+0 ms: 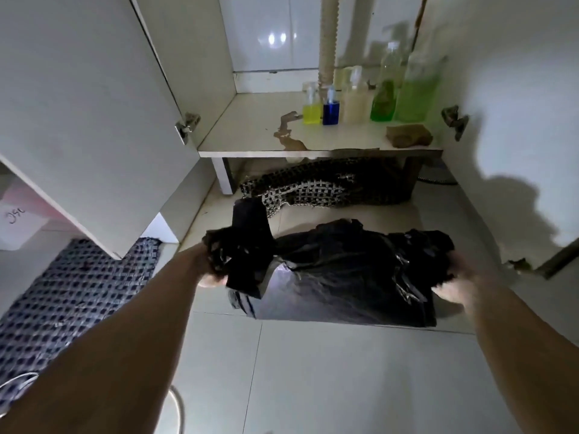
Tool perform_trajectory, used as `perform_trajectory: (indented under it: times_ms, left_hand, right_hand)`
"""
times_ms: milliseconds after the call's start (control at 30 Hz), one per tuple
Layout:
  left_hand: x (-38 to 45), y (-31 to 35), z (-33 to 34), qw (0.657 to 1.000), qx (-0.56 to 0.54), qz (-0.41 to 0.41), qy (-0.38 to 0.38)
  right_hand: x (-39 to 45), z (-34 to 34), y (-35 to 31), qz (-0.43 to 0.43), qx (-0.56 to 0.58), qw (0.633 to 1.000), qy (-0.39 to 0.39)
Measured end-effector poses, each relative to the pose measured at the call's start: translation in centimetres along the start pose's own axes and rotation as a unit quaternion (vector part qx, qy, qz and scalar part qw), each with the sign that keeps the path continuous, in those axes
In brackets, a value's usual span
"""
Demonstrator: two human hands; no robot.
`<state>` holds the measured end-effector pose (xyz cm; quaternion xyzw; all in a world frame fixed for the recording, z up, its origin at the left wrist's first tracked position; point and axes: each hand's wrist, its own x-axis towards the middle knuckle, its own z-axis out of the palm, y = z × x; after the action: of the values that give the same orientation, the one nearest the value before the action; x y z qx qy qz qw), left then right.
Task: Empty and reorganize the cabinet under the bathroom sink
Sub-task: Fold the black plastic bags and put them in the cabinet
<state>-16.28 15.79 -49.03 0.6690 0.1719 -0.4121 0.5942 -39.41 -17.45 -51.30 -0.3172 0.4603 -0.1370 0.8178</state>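
A bundle of black plastic bags (338,277) is held over the tiled floor in front of the open cabinet. My left hand (210,270) grips its bunched left end, and my right hand (451,283) grips its right end. The cabinet shelf (250,126) carries a row of bottles at the back right: a small yellow one (311,112), a small blue one (331,111), a cream one (355,101) and two green ones (383,95). A brown sponge (409,136) lies near the shelf's right front corner.
The left cabinet door (87,120) and the right one (517,104) stand open. A checked cloth (322,186) lies on the floor under the shelf. A checked mat (72,302) covers the floor at left. A ribbed drain pipe (327,36) comes down behind the bottles. A brown stain (289,136) marks the shelf.
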Motion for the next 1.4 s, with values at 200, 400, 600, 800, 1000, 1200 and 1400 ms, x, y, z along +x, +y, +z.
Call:
perform_trajectory:
  times_ms: [200, 400, 600, 800, 1000, 1200, 1400]
  left_hand:
    - [5.4, 1.6, 3.6, 0.988, -0.099, 0.084, -0.085]
    - [9.6, -5.9, 1.5, 0.898, 0.345, 0.177, 0.207]
    - [11.8, -10.5, 2.3, 0.95, 0.265, 0.064, 0.149]
    - [11.7, -11.2, 2.7, 0.962, 0.226, 0.042, 0.147]
    - [8.0, -12.0, 0.1, 0.955, 0.256, -0.001, 0.153]
    - [2.9, -13.4, 2.4, 0.767, 0.561, 0.172, 0.26]
    - [4.6, -16.1, 10.7, 0.77, 0.578, 0.268, -0.026]
  right_hand:
    - [6.1, 1.8, -0.6, 0.046, 0.015, 0.997, 0.052]
    - [8.3, -0.5, 3.2, -0.165, -0.369, 0.896, 0.184]
    - [8.9, -5.8, 8.2, -0.082, -0.491, 0.826, 0.266]
    - [9.2, -5.4, 8.9, -0.027, -0.314, 0.926, 0.206]
    - [5.9, -4.5, 8.4, 0.102, -0.299, 0.942, 0.111]
    - [2.2, -4.8, 7.1, 0.109, -0.358, 0.919, 0.126]
    - [0.0, -2.8, 5.7, 0.01, -0.398, 0.912, 0.096]
